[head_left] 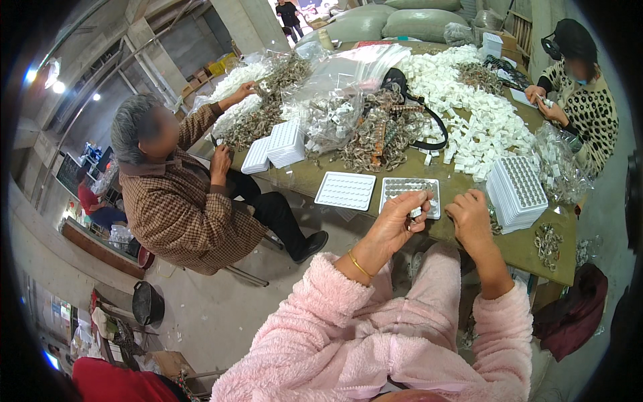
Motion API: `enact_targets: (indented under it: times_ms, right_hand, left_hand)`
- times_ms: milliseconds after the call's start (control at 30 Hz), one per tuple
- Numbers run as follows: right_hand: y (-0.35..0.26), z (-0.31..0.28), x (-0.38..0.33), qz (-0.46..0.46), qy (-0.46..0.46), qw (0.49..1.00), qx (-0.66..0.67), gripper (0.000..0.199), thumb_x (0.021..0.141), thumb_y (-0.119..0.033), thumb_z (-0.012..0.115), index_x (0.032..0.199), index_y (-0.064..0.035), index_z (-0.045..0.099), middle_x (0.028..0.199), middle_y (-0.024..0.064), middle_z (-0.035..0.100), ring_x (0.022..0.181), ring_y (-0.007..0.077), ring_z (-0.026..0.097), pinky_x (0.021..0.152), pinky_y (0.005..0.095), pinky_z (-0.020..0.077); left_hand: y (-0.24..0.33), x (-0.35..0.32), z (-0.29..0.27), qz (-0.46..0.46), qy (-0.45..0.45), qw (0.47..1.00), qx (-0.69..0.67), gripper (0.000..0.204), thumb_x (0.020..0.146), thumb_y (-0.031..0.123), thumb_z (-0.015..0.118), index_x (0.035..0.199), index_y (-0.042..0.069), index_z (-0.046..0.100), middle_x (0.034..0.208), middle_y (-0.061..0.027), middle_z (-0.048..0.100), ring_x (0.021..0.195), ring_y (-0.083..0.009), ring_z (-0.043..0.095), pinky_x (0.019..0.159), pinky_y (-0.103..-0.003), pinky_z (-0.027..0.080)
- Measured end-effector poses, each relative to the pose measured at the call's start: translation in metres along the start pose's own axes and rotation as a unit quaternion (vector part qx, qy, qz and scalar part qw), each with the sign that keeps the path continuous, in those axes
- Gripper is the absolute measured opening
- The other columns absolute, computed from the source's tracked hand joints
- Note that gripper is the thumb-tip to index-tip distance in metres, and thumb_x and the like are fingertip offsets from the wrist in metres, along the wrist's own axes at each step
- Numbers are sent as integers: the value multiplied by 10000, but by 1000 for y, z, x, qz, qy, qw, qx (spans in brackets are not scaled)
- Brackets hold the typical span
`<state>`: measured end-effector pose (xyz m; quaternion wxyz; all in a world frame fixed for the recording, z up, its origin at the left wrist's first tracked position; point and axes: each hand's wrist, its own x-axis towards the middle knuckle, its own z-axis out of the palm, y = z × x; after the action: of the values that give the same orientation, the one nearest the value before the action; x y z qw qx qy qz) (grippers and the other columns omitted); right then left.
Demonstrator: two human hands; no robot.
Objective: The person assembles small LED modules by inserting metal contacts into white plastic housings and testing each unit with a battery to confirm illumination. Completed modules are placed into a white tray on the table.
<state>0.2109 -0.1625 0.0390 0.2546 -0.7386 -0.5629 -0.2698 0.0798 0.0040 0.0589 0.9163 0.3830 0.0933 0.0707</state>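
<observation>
My left hand point(396, 224) is closed, pinching a small white plastic piece point(416, 212) between thumb and fingers. It hangs over the near edge of a white slotted tray point(435, 210), whose far rows hold small grey metal parts. My right hand point(471, 220) is apart from it on the right, fingers curled together at the table's near edge; whatever they hold is hidden. Left of the slotted tray lies another white tray point(345, 191), with rows of pale recesses. To the right of my right hand rises a stack of white trays point(516, 194), its top one filled with grey parts.
A large heap of white pieces point(462, 127) covers the table's far right. Brownish metal parts point(378, 144) and plastic bags point(328, 120) lie mid-table. Loose metal parts point(548, 246) sit at the right corner. One person point(187, 201) sits at left, another point(583, 100) at far right.
</observation>
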Motion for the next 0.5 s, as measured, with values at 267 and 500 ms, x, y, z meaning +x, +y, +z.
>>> enact_targets:
  times_ms: [267,500]
  right_hand:
    - [16,-33,-3,76,-35,980,-182,119,733,-11,610,844,-34,646,890,109,609,908,290,571,885,428,424]
    - [17,-19,-9,92,-83,967,-224,99,764,-20,584,855,-34,621,876,120,590,900,282,559,820,399,415]
  left_hand:
    - [-1,-8,-1,-30,56,998,3,270,937,152,695,1155,3,638,892,5,589,731,-79,532,507,-193,385]
    - [-3,-7,0,-8,8,1000,-19,270,932,82,687,1184,-5,642,888,5,607,751,-83,569,542,-198,422]
